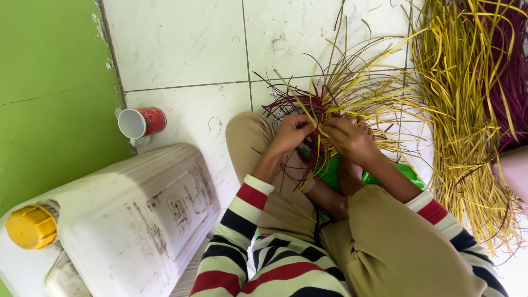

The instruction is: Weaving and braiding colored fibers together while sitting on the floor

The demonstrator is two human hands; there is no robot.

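Observation:
My left hand (290,133) and my right hand (348,138) meet over a small woven piece (324,118) of yellow and dark red strips, held above my crossed legs. Both hands pinch strips at its centre, and loose strip ends fan out away from me over the white tiled floor (181,49). A green object (330,171) lies under the piece, between my knees. My sleeves are striped red, dark blue and cream.
A large heap of yellow strips (462,99) with dark red strips (514,82) lies at the right. A white plastic jerrycan (126,220) with a yellow cap (30,226) lies at the lower left beside a green wall (49,99). A red-and-white mug (142,122) lies on its side.

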